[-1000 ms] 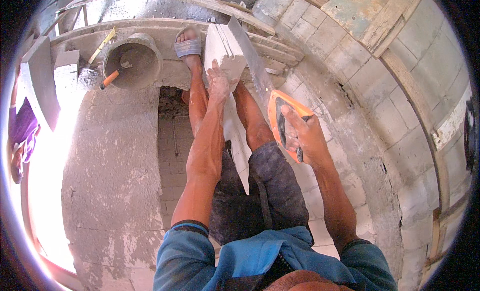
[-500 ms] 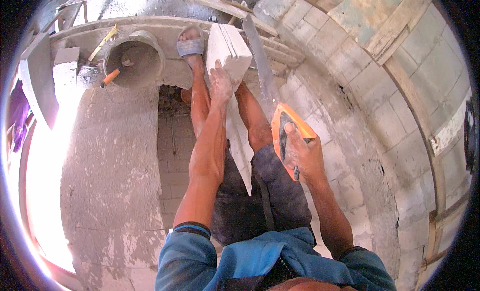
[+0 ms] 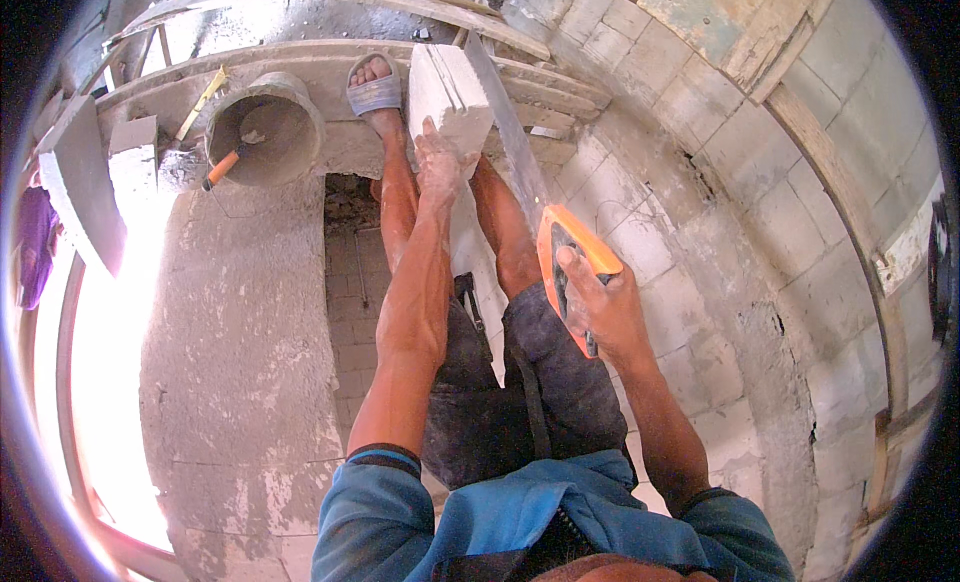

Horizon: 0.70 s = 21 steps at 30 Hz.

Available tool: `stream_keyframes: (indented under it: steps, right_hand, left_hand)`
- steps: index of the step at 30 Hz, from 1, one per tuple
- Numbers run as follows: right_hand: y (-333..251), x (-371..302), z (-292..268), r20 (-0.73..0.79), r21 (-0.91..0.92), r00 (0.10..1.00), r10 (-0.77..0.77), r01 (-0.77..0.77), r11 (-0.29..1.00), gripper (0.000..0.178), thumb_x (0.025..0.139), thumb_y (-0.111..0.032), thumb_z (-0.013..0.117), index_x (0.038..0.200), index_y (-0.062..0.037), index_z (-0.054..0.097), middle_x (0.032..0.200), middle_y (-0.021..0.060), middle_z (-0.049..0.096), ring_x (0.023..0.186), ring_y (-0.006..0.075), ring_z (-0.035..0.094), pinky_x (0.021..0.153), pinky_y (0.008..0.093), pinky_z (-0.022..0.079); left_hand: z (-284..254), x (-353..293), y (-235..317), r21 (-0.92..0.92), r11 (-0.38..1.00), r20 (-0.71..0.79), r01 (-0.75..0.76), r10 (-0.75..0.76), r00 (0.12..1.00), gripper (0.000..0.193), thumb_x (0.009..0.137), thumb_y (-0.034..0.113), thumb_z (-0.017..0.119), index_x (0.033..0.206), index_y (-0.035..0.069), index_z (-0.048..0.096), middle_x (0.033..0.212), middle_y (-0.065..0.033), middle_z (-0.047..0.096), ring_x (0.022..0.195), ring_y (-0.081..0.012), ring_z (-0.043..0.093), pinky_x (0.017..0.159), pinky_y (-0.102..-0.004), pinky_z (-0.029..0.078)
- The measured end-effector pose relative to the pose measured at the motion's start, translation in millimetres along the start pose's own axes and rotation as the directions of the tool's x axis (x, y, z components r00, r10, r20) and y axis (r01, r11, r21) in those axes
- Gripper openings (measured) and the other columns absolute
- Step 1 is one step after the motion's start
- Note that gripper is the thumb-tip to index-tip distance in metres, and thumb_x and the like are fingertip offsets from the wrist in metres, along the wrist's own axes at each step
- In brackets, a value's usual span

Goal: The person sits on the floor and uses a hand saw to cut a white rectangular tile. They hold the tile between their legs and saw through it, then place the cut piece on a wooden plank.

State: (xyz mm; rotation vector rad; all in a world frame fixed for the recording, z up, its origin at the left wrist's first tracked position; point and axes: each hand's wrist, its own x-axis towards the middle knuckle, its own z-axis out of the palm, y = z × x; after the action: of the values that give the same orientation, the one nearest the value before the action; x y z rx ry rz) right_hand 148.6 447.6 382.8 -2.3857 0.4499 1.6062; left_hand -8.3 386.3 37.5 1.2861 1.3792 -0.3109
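Note:
A white lightweight block (image 3: 448, 87) with grooves along its top stands beyond my knees, by my sandalled foot. My left hand (image 3: 440, 167) is pressed on its near end, fingers bent against the face and holding it. In my right hand (image 3: 603, 307) is the orange and black handle of a hand saw (image 3: 508, 137), fingers wrapped round the grip. Its long grey blade points away from me, close along the block's right side; whether it touches the block I cannot tell. A narrow, pointed white piece (image 3: 483, 292) lies between my legs, below the block.
A mortar-crusted bucket (image 3: 310, 132) lies open toward me at the left, with an orange-handled tool (image 3: 222, 170) at its rim. Left of it are a yellow strip-like tool (image 3: 202, 104) and grey slabs (image 3: 80, 182). A block wall (image 3: 730, 282) with timber strips rises at the right.
The saw blade has swung left, nearer to the block's side. My left hand stays on the block, and the view has shifted slightly.

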Motion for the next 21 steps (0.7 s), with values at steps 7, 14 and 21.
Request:
stream_keyframes:
  steps: [7,14,21]
  right_hand:
    - [-1.7,-3.4,-7.1,0.049,0.068,0.994,0.093,-0.096,0.993,0.033,0.097,-0.033,0.069,0.110,-0.0028,0.064,0.063,-0.0050,0.050,0.045,0.0045,0.044,0.040,0.0245,0.036]
    - [-8.8,50.8,3.4,0.084,-0.074,0.979,-0.188,0.194,0.978,0.028,0.096,-0.033,0.070,0.101,-0.0053,0.066,0.063,-0.0069,0.046,0.046,0.0044,0.038,0.039,0.0265,0.032]
    - [-30.6,108.1,5.9,0.167,-0.101,0.978,0.126,-0.110,0.989,0.044,0.097,-0.039,0.066,0.120,-0.0014,0.069,0.082,0.0034,0.065,0.071,0.0104,0.061,0.061,0.0302,0.048]
  left_hand:
    - [-8.0,-3.9,7.9,0.060,0.998,0.012,0.030,-0.031,0.999,0.111,0.077,0.022,0.087,0.156,0.005,0.010,0.139,-0.0318,0.041,0.130,-0.0474,0.046,0.103,-0.0571,0.046]
    - [-1.8,6.0,-16.2,-0.100,0.992,0.032,0.083,-0.080,0.996,0.112,0.076,0.020,0.087,0.156,0.001,0.012,0.140,-0.0301,0.043,0.132,-0.0467,0.046,0.104,-0.0544,0.046]
    - [-4.2,-0.2,18.0,-0.259,0.923,0.145,0.285,-0.254,0.956,0.101,0.078,0.020,0.087,0.153,-0.003,0.024,0.143,-0.0296,0.043,0.133,-0.0431,0.047,0.101,-0.0483,0.051]
